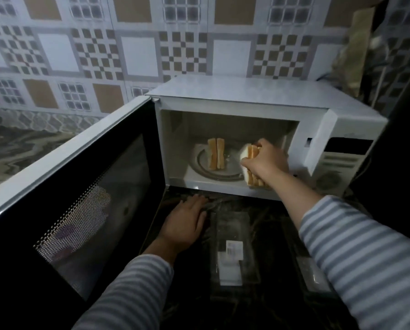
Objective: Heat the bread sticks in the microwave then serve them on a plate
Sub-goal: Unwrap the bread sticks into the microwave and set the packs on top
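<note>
- A bundle of bread sticks (251,160) is gripped by the right hand (263,160), fingers curled round it, at the right front of the microwave (247,96) cavity.
- The left hand (183,222) is laid flat, fingers straight, on the dark counter (270,234) just in front of the microwave, touching clear plastic wrap.
- Two more bread sticks (216,157) are seen side by side on the glass turntable (199,160), left of the held bundle and apart from it.
- The door (68,198) is swung wide open to the left, beside the left arm.
- A clear plastic package (230,253) with a label is seen on the counter between the arms.
</note>
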